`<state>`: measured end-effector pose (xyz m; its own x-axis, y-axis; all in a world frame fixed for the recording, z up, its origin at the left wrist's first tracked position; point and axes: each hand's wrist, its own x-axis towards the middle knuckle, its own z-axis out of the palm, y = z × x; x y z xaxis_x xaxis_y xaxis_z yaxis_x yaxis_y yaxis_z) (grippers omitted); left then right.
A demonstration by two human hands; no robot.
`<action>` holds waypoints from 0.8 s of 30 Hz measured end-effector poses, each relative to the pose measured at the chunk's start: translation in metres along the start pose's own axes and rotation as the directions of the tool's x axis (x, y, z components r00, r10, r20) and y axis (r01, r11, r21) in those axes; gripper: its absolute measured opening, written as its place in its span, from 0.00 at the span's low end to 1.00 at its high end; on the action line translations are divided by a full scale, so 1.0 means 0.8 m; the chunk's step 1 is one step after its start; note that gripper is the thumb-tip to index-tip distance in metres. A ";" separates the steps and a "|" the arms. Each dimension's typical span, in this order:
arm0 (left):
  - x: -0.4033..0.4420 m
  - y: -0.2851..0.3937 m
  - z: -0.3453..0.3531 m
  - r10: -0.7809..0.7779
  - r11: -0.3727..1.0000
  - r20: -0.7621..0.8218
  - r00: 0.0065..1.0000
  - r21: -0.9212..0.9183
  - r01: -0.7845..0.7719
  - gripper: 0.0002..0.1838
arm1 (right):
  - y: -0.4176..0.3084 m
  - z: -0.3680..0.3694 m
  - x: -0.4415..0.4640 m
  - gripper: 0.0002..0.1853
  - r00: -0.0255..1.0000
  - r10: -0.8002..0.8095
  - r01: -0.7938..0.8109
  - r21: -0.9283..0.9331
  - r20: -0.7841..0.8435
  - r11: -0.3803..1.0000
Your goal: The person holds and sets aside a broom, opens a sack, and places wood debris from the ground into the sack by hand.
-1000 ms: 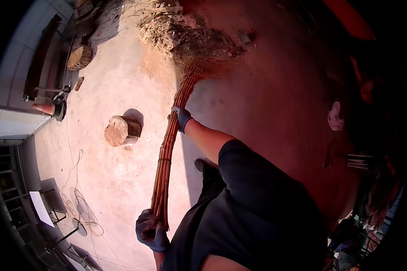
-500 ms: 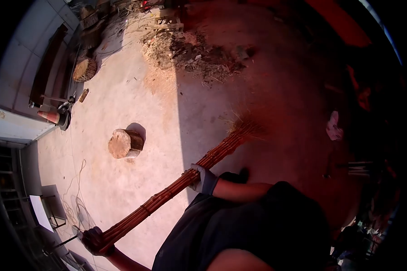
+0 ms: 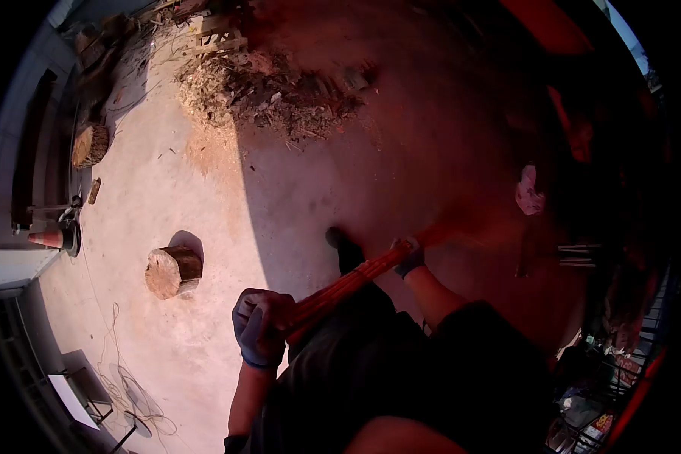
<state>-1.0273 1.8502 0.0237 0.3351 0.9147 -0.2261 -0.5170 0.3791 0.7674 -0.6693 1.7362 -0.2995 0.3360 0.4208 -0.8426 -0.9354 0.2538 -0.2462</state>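
A broom of bundled brown canes [image 3: 348,286] crosses in front of my body, slanting up to the right. My left hand [image 3: 263,325], in a grey-blue glove, is closed around its near handle end. Farther along, my gloved right hand [image 3: 410,257] wraps round the bundle. Past that hand the broom's bristly end is smeared by motion and lost in the reddish shade. One dark shoe [image 3: 334,237] shows on the floor beyond the broom.
A log stump [image 3: 172,271] stands on the concrete floor to the left. Ahead lies a heap of wood chips and bark [image 3: 272,102]. A traffic cone [image 3: 49,239] and looped cord [image 3: 121,386] are at the left; a pale pink bag [image 3: 530,191] lies right.
The broom and both hands have swung to the right. My left hand has come in from the lower left, closer to my body. The whole view has shifted, and a shoe now shows.
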 end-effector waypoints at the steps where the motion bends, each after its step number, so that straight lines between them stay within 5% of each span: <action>1: 0.001 0.000 0.012 -0.052 0.993 0.009 0.999 0.103 0.051 0.04 | -0.008 0.008 0.026 0.11 0.999 -0.032 0.034 -0.078 0.023 0.996; 3: 0.009 0.016 0.028 0.039 0.959 0.042 0.998 0.278 -0.049 0.04 | 0.026 0.028 0.089 0.09 0.986 0.066 -0.066 -0.005 0.153 0.998; 5: 0.012 0.045 0.052 0.058 0.945 -0.197 0.979 0.327 0.010 0.04 | 0.073 0.120 0.082 0.09 0.947 0.271 -0.255 -0.110 0.170 0.961; 8: 0.010 0.044 0.079 0.284 0.869 -0.350 0.893 0.487 -0.085 0.08 | 0.143 0.241 0.116 0.12 0.889 0.457 -0.435 -0.249 0.035 0.865; 11: 0.007 0.027 0.121 0.367 0.791 -0.413 0.834 0.610 -0.046 0.07 | 0.220 0.359 0.158 0.12 0.852 0.523 -0.444 -0.530 -0.002 0.722; 13: 0.027 0.007 0.125 0.480 0.777 -0.518 0.708 0.625 -0.069 0.10 | 0.276 0.433 0.180 0.15 0.856 0.516 -0.402 -0.665 -0.029 0.630; 15: 0.060 0.019 0.150 0.505 0.796 -0.567 0.651 0.597 -0.097 0.11 | 0.293 0.466 0.174 0.10 0.858 0.512 -0.421 -0.626 -0.040 0.656; 17: 0.057 0.004 0.151 0.545 0.697 -0.365 0.755 0.697 -0.167 0.10 | 0.268 0.478 0.169 0.11 0.808 0.583 -0.417 -0.622 0.080 0.662; 19: 0.050 0.006 0.162 0.603 0.656 -0.260 0.754 0.699 -0.284 0.09 | 0.236 0.474 0.156 0.11 0.756 0.638 -0.440 -0.607 0.148 0.662; 21: 0.039 0.004 0.168 0.675 0.654 -0.317 0.666 0.676 -0.340 0.08 | 0.207 0.472 0.134 0.13 0.692 0.712 -0.588 -0.476 0.122 0.654; 24: 0.008 0.023 0.171 0.791 0.591 -0.292 0.538 0.592 -0.547 0.11 | 0.172 0.459 0.083 0.15 0.644 0.731 -0.538 -0.545 0.227 0.643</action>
<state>-0.9268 1.8441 0.1182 -0.4588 0.8328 0.3098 -0.0228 -0.3596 0.9328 -0.7351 2.1186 -0.2132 -0.4424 0.6541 -0.6135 -0.8423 -0.5379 0.0339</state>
